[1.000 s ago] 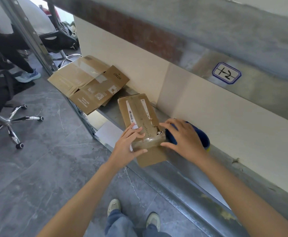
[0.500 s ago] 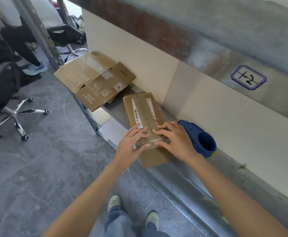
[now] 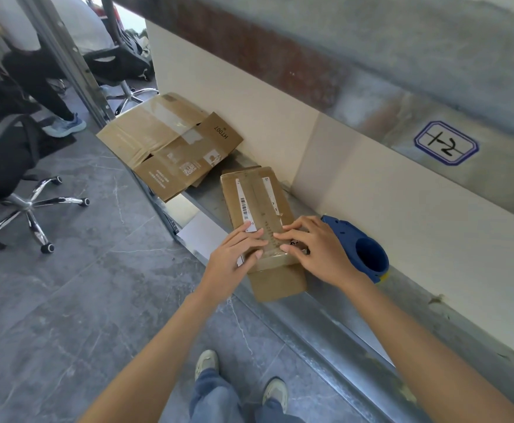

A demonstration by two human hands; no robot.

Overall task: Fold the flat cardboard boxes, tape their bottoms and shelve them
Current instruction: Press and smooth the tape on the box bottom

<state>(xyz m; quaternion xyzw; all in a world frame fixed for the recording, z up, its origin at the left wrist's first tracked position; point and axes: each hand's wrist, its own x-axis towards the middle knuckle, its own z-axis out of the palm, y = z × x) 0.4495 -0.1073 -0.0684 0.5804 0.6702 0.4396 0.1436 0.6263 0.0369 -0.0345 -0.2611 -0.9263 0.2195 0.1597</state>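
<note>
A small folded cardboard box (image 3: 257, 198) with white labels lies on the metal shelf (image 3: 335, 319), its near end overhanging the front edge. A strip of clear tape crosses it near that end. My left hand (image 3: 234, 259) presses flat on the tape from the left, thumb along the box side. My right hand (image 3: 313, 248) presses on the tape from the right with fingers spread. A blue tape dispenser (image 3: 362, 250) lies on the shelf just right of my right hand.
Flat cardboard boxes (image 3: 170, 145) lie stacked at the shelf's far left, jutting past the edge. A wall panel backs the shelf, with a label reading 1-2 (image 3: 446, 143) on the beam above. Office chairs (image 3: 14, 178) and a seated person's legs (image 3: 42, 87) are at left.
My right hand left the blue tape dispenser and moved left onto the box. Both hands now press the tape strip down. The box has not moved.
</note>
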